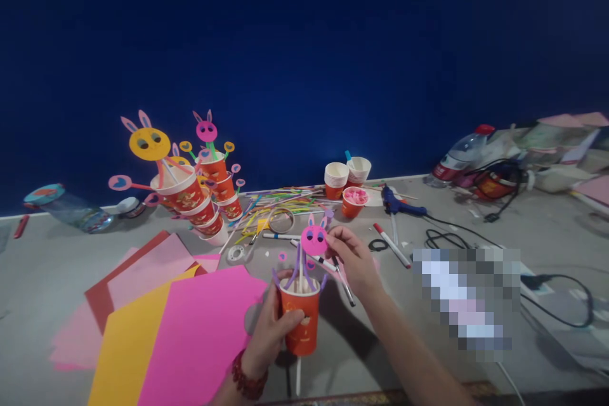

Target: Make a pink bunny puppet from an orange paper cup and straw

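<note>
An orange paper cup [303,333] is upright in my left hand [273,327], whose fingers wrap round its left side with the thumb across the front. A white stick [299,377] pokes out below the cup. Above the rim stands a pink round bunny face [314,239] with two ears and purple-lidded eyes. Purple strips [311,279] rise and bend out around the rim. My right hand [345,254] pinches the right edge of the pink face between thumb and fingers.
Coloured paper sheets [200,330] lie at left, with stacked bunny cups [183,193] and a bottle [71,209] behind. Loose strips [290,200], tape [282,221], markers [392,245], paper cups [335,177], a glue gun [399,204] and its cable lie behind and right.
</note>
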Demonstrator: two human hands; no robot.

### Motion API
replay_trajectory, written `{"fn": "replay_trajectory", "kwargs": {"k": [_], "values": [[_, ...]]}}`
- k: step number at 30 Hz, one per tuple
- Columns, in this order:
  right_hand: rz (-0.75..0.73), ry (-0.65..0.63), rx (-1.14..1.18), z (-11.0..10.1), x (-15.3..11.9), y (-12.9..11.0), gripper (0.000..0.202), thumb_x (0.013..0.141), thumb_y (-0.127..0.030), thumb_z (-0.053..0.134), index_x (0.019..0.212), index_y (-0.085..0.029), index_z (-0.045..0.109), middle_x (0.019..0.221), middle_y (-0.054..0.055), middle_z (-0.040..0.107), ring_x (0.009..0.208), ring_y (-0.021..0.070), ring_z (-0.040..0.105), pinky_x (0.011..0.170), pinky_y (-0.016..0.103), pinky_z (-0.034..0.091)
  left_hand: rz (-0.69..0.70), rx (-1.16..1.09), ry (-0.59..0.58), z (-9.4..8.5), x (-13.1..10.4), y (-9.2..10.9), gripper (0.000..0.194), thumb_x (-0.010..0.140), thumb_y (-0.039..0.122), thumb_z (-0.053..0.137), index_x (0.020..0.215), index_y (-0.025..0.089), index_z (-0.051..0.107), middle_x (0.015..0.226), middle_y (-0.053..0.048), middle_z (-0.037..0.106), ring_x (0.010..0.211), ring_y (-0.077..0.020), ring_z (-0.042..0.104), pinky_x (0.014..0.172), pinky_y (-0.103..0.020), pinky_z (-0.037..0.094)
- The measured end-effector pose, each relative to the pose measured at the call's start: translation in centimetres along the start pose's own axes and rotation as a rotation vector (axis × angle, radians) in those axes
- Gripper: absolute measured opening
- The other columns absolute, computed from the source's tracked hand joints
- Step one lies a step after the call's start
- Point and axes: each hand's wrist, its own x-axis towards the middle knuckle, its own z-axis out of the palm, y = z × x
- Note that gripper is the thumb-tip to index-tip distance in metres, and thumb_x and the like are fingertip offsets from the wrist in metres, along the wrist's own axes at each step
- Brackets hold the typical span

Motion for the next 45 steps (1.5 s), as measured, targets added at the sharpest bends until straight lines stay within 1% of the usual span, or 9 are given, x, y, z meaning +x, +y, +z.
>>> {"fn": "replay_trajectory", "kwargs": {"k": [4,8,14,21,25,29,33,38,45], "values": [[0.032,-0.050,-0.068,0.7,0.1,0.4,0.026,0.082,-0.041,0.074,0.072,-0.020,0.061,0.066,-0.003,0.056,0.060,0.0125,0.051,0.057,0.024,0.040,-0.018,-0.134,-0.007,0.3,0.0,-0.4,0.068,0.074,0.044,0.080,0.130,0.022,0.048,0.113,-0.010,0.065,0.086,-0.0218,0.065,0.074,-0.031,0.053],[0.050,-0.050,-0.089,0.8,0.4,0.9,0.026,0.082,-0.041,0.073,0.073,-0.020,0.060,0.067,-0.003,0.057,0.061,0.0124,0.051,0.059,0.024,0.041,-0.002,-0.162,-0.012,0.4,0.0,-0.3,0.066,0.075,0.041,0.081,0.129,0.021,0.048,0.113,-0.010,0.066,0.092,-0.0238,0.065,0.077,-0.033,0.053],[0.057,-0.069,-0.133,1.0,0.5,1.0,0.029,0.079,-0.043,0.074,0.071,-0.020,0.059,0.065,-0.004,0.054,0.060,0.0126,0.050,0.058,0.025,0.040,-0.007,-0.193,0.005,0.6,0.1,-0.3,0.066,0.075,0.040,0.081,0.129,0.021,0.050,0.113,-0.010,0.066,0.095,-0.0247,0.065,0.077,-0.032,0.054],[0.067,-0.083,-0.163,1.1,0.7,1.3,0.029,0.080,-0.043,0.073,0.071,-0.019,0.059,0.064,-0.003,0.053,0.060,0.0124,0.048,0.057,0.025,0.040,-0.038,-0.228,-0.014,0.2,0.1,-0.8,0.082,0.075,0.040,0.082,0.143,0.023,0.039,0.112,-0.010,0.068,0.096,-0.0254,0.067,0.082,-0.034,0.054],[0.059,-0.089,-0.189,0.9,0.8,1.6,0.029,0.081,-0.043,0.072,0.072,-0.019,0.058,0.064,-0.003,0.053,0.060,0.0128,0.048,0.057,0.025,0.039,-0.045,-0.234,-0.012,0.0,0.1,-1.1,0.086,0.075,0.040,0.081,0.146,0.024,0.035,0.113,-0.010,0.068,0.096,-0.0251,0.067,0.082,-0.035,0.054],[0.067,-0.089,-0.201,0.9,0.8,1.7,0.028,0.081,-0.043,0.071,0.072,-0.020,0.057,0.065,-0.003,0.052,0.059,0.0128,0.048,0.056,0.025,0.040,-0.041,-0.233,-0.001,0.1,0.1,-1.0,0.086,0.074,0.039,0.082,0.146,0.024,0.037,0.118,-0.012,0.067,0.101,-0.0264,0.066,0.086,-0.036,0.054],[0.046,-0.084,-0.222,0.9,0.8,1.8,0.026,0.082,-0.040,0.070,0.072,-0.020,0.057,0.065,-0.003,0.052,0.060,0.0126,0.048,0.056,0.025,0.040,-0.051,-0.243,0.001,0.3,0.1,-0.7,0.085,0.074,0.039,0.082,0.146,0.024,0.038,0.116,-0.011,0.067,0.096,-0.0265,0.067,0.082,-0.036,0.055],[0.009,-0.079,-0.254,0.8,0.9,2.2,0.024,0.083,-0.039,0.069,0.073,-0.020,0.058,0.066,-0.003,0.053,0.060,0.0129,0.049,0.056,0.024,0.041,-0.054,-0.249,0.010,0.3,0.1,-0.7,0.085,0.074,0.036,0.083,0.145,0.024,0.038,0.118,-0.011,0.068,0.101,-0.0267,0.067,0.086,-0.036,0.055],[-0.028,-0.076,-0.315,0.9,0.9,1.8,0.024,0.084,-0.039,0.068,0.074,-0.020,0.059,0.067,-0.002,0.055,0.060,0.0135,0.051,0.056,0.025,0.042,-0.043,-0.223,0.020,0.3,0.0,-0.7,0.082,0.073,0.038,0.083,0.143,0.023,0.042,0.118,-0.012,0.068,0.101,-0.0269,0.067,0.086,-0.036,0.054]]}}
